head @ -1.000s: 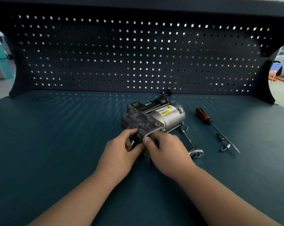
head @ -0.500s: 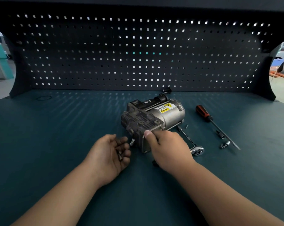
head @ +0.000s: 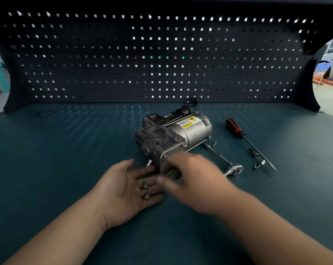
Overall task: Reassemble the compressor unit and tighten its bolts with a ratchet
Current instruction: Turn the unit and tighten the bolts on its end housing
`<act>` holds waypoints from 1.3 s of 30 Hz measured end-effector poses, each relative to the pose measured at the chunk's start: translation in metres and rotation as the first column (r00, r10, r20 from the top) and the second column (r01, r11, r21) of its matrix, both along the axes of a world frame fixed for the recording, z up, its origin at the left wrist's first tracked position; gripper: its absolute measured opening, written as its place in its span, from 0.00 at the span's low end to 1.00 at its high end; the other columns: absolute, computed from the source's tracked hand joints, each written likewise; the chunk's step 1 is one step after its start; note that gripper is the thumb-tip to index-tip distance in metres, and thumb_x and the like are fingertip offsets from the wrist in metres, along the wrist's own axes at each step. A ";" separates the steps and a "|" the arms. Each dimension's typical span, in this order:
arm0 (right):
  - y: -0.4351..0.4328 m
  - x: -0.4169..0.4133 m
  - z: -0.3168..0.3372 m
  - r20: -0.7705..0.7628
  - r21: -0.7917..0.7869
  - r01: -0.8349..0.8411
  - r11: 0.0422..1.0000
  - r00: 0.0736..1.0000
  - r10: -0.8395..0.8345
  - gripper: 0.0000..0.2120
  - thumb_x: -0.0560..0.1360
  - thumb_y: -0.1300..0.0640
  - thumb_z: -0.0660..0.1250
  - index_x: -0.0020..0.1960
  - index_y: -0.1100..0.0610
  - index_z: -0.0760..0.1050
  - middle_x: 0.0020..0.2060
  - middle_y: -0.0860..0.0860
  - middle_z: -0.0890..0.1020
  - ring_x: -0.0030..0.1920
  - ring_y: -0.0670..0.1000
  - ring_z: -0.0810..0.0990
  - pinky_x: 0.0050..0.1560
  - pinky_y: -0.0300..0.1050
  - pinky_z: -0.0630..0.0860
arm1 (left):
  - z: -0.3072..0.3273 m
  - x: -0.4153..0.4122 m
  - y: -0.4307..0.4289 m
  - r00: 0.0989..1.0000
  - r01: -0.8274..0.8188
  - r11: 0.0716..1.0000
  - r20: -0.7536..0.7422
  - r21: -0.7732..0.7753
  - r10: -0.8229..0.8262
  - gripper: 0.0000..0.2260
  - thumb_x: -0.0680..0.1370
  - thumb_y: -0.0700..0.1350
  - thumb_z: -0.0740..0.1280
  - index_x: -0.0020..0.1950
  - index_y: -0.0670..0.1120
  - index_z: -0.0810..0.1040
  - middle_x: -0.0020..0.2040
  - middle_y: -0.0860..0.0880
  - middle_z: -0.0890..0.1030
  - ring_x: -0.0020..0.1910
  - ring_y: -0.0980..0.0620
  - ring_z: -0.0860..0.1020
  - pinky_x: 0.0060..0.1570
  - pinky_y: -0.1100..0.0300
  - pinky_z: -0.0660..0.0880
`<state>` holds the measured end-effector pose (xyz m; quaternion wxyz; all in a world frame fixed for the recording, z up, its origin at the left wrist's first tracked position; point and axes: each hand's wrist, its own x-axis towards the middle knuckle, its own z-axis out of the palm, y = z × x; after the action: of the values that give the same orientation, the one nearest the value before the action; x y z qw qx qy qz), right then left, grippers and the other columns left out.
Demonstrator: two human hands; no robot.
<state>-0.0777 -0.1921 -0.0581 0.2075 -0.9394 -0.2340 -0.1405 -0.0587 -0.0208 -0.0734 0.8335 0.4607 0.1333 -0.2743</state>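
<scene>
In the head view, the compressor unit (head: 173, 138) lay on its side at the centre of the frame on the dark counter (head: 66, 150). Its end plate faced the lower edge of the frame. The left hand (head: 131, 190), just below and left of the unit, was palm up with its fingers spread flat, and a few loose bolts (head: 145, 190) rested on it. The right hand (head: 192, 180) was blurred, with its fingertips at the edge of the left palm beside the bolts. Whether it had pinched one or was empty could not be told. The main risk was probably a dropped bolt: nothing held them on the flat palm, so a tilt or a clumsy pick could send one rolling across the counter or under the unit. A bolt started crooked in the end plate might cross-thread once force was applied. The ratchet (head: 234, 169) lay right of the unit with its head toward the lower right, close to the right forearm, and a sweep of that arm could knock it. Farther right, the orange-handled screwdriver (head: 244, 138) and small sockets (head: 258, 164) might be scattered the same way.
</scene>
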 end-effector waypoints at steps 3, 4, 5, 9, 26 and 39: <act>0.024 -0.005 -0.011 -0.068 -0.018 0.015 1.000 0.998 -0.016 0.14 0.73 0.40 0.63 0.51 0.49 0.74 0.50 0.47 0.78 0.52 0.53 0.77 0.49 0.48 0.75 | 0.000 -0.005 -0.005 0.995 0.102 0.993 0.000 -0.054 -0.102 0.28 0.80 0.59 0.50 0.55 0.37 0.77 0.38 0.39 0.81 0.26 0.47 0.76 0.35 0.52 0.79; 0.027 -0.004 -0.014 -0.072 -0.037 0.043 0.998 0.996 -0.045 0.13 0.73 0.41 0.63 0.51 0.49 0.74 0.51 0.48 0.78 0.52 0.53 0.77 0.48 0.47 0.75 | 0.000 -0.005 -0.007 0.992 0.123 0.991 0.000 -0.059 -0.123 0.28 0.79 0.59 0.50 0.55 0.36 0.77 0.36 0.40 0.80 0.25 0.47 0.74 0.34 0.53 0.79; 0.028 -0.003 -0.016 -0.085 -0.028 0.058 0.998 0.995 -0.060 0.12 0.73 0.42 0.64 0.50 0.49 0.74 0.50 0.48 0.79 0.51 0.54 0.77 0.47 0.46 0.74 | -0.001 -0.006 -0.008 0.990 0.139 0.989 0.004 -0.048 -0.139 0.29 0.79 0.60 0.50 0.56 0.36 0.77 0.35 0.41 0.79 0.26 0.48 0.74 0.35 0.53 0.78; 0.020 -0.001 -0.011 -0.137 0.192 0.027 0.981 0.991 0.000 0.07 0.73 0.46 0.67 0.41 0.49 0.74 0.38 0.47 0.81 0.42 0.48 0.79 0.42 0.44 0.76 | -0.002 -0.007 -0.007 0.986 0.166 0.986 0.008 -0.012 -0.166 0.27 0.79 0.59 0.52 0.47 0.39 0.80 0.34 0.41 0.79 0.30 0.46 0.76 0.39 0.53 0.74; -0.032 0.047 -0.023 -0.183 0.157 0.370 0.916 0.922 -0.341 0.09 0.71 0.47 0.71 0.36 0.49 0.75 0.36 0.45 0.80 0.43 0.48 0.77 0.38 0.42 0.70 | -0.024 0.008 -0.023 0.602 -0.638 0.343 0.724 0.690 -0.336 0.30 0.60 0.62 0.73 0.53 0.66 0.57 0.51 0.61 0.71 0.47 0.71 0.71 0.37 0.73 0.64; -0.040 0.047 -0.015 -0.312 0.014 0.335 0.942 0.897 -0.314 0.06 0.71 0.57 0.67 0.37 0.48 0.75 0.41 0.46 0.81 0.45 0.49 0.78 0.44 0.39 0.71 | -0.034 0.013 -0.023 0.536 -0.702 0.293 0.752 0.650 -0.385 0.22 0.69 0.54 0.72 0.52 0.61 0.60 0.52 0.59 0.68 0.45 0.61 0.69 0.43 0.62 0.66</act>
<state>-0.0304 -0.2318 -0.0731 0.2465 -0.9679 -0.0344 -0.0341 -0.0454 -0.0436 -0.1073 0.3729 0.8988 -0.0859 0.2137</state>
